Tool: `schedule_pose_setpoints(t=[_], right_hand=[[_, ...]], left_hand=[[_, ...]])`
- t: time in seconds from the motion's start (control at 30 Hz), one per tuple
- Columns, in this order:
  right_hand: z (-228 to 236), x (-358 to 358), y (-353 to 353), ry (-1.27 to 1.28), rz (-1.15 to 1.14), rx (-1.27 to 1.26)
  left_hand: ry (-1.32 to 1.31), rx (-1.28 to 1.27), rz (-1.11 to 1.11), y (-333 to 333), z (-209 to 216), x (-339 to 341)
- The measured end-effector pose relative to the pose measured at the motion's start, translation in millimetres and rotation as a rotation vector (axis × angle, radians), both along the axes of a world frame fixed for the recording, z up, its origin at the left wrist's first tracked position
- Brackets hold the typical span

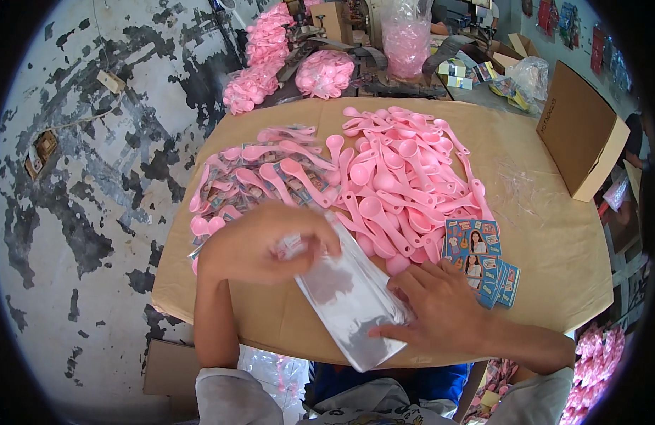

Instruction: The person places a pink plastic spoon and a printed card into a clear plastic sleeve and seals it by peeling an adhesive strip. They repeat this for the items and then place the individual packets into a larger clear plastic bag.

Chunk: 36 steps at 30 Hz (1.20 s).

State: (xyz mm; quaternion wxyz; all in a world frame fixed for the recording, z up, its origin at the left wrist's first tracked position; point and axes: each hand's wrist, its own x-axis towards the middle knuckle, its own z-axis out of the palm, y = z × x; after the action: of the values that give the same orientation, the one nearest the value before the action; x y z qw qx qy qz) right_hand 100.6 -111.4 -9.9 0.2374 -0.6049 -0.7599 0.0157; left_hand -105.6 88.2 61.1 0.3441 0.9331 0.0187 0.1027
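Note:
A stack of clear, shiny plastic bags (349,283) lies slanted at the near edge of the table, its lower end over the rim. My right hand (441,304) grips the stack's right side, with thumb and fingers on the plastic. Above the upper left of the stack, my left hand (271,244) is closed and blurred by motion. A small pale patch shows between its curled fingers, too smeared to name. Beyond my hands is a heap of loose pink measuring spoons (398,180). Left of it lie pink spoons in clear bags with printed cards (256,170).
Blue printed cards (483,258) sit in a pile by my right hand. A brown cardboard box (583,131) stands at the table's right edge. Behind the table are bundles of bagged pink spoons (324,73) and a large clear bag (407,42). A peeling wall (93,212) runs along the left.

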Motion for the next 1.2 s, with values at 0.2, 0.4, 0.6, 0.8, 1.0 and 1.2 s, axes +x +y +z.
schedule_pose_setpoints(t=[0.2, 0.4, 0.6, 0.8, 1.0, 1.2], right_hand=[[2.9, 12.3, 3.2, 0.209, 0.034, -0.095], [0.3, 13.5, 3.8, 0.136, -0.059, -0.015], [9.2, 8.6, 1.6, -0.059, -0.002, -0.015], [2.8, -14.4, 2.5, -0.263, 0.002, 0.04], [15.8, -50.3, -12.7, 0.011, 0.197, -0.174], [49.9, -31.8, 33.6, -0.229, 0.322, -0.265]], left_hand=[[0.489, -0.174, -0.156, -1.6, -6.2, -0.9], [0.538, -0.197, -0.177, -1.8, -25.2, 9.9], [0.443, 0.058, 0.582, -51.7, -19.1, -25.3], [0.071, 0.291, 0.936, -140.1, -82.2, -25.9], [0.047, 0.158, 0.997, -114.7, -81.7, -35.1], [0.13, 0.236, 0.891, -134.5, -78.6, -44.2]])
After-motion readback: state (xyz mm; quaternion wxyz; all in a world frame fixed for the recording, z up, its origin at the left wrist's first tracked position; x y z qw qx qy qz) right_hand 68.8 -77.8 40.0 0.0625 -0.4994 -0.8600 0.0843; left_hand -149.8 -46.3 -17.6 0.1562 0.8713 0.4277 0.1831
